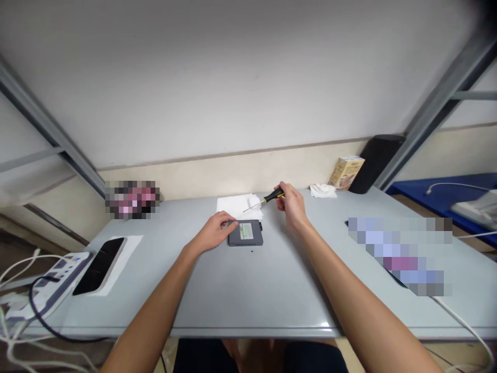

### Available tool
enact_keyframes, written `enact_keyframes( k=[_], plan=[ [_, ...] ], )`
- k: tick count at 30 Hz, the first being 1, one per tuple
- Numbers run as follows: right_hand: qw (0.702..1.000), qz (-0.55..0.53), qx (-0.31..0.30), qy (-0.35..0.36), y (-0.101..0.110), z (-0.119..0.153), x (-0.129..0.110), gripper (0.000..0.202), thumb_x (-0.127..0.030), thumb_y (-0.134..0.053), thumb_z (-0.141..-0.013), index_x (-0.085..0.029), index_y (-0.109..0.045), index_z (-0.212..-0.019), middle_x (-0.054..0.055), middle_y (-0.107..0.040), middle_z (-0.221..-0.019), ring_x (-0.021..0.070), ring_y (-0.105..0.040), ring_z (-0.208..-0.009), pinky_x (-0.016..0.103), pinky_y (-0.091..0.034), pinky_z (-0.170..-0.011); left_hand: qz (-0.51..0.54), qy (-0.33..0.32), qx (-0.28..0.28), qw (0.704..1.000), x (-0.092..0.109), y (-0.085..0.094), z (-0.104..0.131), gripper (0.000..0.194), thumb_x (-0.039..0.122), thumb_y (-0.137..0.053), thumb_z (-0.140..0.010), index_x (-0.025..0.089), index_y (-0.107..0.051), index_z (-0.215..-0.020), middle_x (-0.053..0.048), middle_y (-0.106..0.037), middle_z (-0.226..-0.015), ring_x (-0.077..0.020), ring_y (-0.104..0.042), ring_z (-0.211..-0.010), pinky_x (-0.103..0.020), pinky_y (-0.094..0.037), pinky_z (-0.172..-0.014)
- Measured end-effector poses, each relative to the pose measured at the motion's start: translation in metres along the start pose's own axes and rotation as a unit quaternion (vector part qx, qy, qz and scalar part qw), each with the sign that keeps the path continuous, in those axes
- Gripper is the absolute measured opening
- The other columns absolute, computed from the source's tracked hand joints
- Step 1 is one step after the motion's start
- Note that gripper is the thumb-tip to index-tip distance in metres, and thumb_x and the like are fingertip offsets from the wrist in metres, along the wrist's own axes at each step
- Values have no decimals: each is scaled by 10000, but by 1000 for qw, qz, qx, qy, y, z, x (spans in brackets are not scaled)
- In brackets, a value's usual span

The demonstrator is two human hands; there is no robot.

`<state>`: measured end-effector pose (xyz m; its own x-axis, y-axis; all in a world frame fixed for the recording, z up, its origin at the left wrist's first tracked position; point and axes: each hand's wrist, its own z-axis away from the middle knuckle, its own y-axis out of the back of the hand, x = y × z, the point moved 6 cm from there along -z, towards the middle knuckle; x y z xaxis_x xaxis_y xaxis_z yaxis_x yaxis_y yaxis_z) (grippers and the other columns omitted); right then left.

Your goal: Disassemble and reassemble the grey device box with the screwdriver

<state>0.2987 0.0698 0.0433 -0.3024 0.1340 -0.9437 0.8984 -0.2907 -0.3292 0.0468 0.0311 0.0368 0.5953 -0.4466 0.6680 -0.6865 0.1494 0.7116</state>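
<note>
A pale wall (240, 93) rises behind a grey counter (217, 295), with slanting metal posts at either side, both cut off by the picture's edges. On the counter's middle lies a flat dark-grey box (255, 237) with a pale label (246, 231); its print is too small to read. The left hand (213, 231) is at the box's left side, thumb over the top; the other fingertips are partly hidden, so I cannot tell whether its grip is closed on the box. The right hand (292, 206), to the right of the box and beyond it, has its grip closed around the black-and-yellow handle of a screwdriver (273, 195). The shaft points left and down over white paper (228, 207); whether the tip touches anything is unclear. A rounded white thing (253, 201) behind the shaft is hard to identify, as is a tiny dark piece (252, 252) just in front of the box.

To the left, a phone (100, 266) overlaps another sheet, beside a power strip (64, 277) partly covered by cables. At the far right stand a carton (347, 172) and a black cylinder (377, 163), near crumpled tissue (323, 190). Pixelation hides one object at the back left and most of another at right.
</note>
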Motion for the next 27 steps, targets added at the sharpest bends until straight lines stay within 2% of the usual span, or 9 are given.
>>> enact_keyframes(
  k=[2, 6, 10, 12, 16, 19, 21, 25, 27],
  plan=[
    [999, -3, -32, 25, -4, 2, -4, 363, -567, -715, -804, -220, -634, -736, -53, -411, -545, 96, -351, -475, 246, -241, -441, -14, -19, 10, 1000, 1, -1, -1, 286, 416, -574, -997, 217, -780, -993, -82, -729, -1018, -230, -635, -957, -369, -522, -878],
    [990, 25, -111, 80, -16, 16, -16, 368, -533, -700, -831, -209, -621, -675, -31, -438, -614, 99, -367, -534, 244, -261, -472, -11, -31, 31, 999, 6, 4, -1, 295, 408, -550, -1017, 222, -764, -1096, -81, -727, -1056, -221, -629, -946, -361, -516, -860],
    [968, 82, -216, 95, -39, 39, -20, 373, -537, -736, -809, -205, -637, -670, -22, -484, -633, 112, -406, -581, 254, -330, -538, -6, -30, 53, 998, 12, 14, 0, 290, 390, -540, -1023, 217, -767, -1077, -81, -730, -1068, -215, -641, -934, -349, -510, -828],
    [958, 102, -249, 102, -49, 50, -19, 375, -540, -740, -812, -202, -641, -682, -17, -512, -649, 118, -430, -603, 258, -349, -566, -1, -25, 54, 998, 13, 16, 0, 270, 373, -555, -1011, 216, -770, -1057, -77, -732, -1064, -211, -648, -922, -345, -509, -815],
    [952, 118, -241, 149, -57, 61, -22, 364, -515, -696, -867, -202, -633, -693, -10, -530, -672, 123, -432, -617, 268, -338, -583, 6, -18, 22, 1000, 15, 14, 1, 241, 336, -572, -976, 218, -776, -1027, -72, -726, -1043, -205, -647, -897, -346, -512, -817],
    [950, 134, -208, 190, -57, 67, -29, 345, -467, -663, -906, -206, -605, -688, -15, -514, -649, 120, -413, -597, 271, -320, -567, 13, 5, -39, 999, 14, 12, 3, 260, 350, -625, -923, 230, -769, -1102, -78, -699, -1110, -214, -628, -927, -355, -526, -851],
    [941, 163, -194, 223, -58, 74, -36, 325, -425, -649, -919, -207, -591, -686, -21, -508, -625, 113, -389, -566, 270, -304, -541, 24, 25, -94, 995, 13, 13, 5, 339, 369, -666, -886, 241, -745, -1190, -79, -678, -1196, -233, -619, -1006, -374, -526, -926],
    [899, 206, -189, 338, -65, 95, -50, 259, -303, -626, -927, -204, -601, -689, -35, -523, -586, 94, -370, -513, 263, -322, -521, 29, 17, -198, 980, 14, 12, 11, 608, 369, -774, -797, 297, -642, -1387, -62, -603, -1406, -296, -538, -1264, -434, -464, -1101],
    [872, 217, -184, 399, -68, 106, -56, 232, -259, -620, -926, -205, -617, -701, -37, -545, -587, 87, -386, -501, 256, -346, -525, 21, -4, -210, 977, 16, 11, 12, 678, 344, -808, -761, 313, -623, -1413, -58, -582, -1446, -320, -489, -1340, -474, -415, -1163]
  ],
)
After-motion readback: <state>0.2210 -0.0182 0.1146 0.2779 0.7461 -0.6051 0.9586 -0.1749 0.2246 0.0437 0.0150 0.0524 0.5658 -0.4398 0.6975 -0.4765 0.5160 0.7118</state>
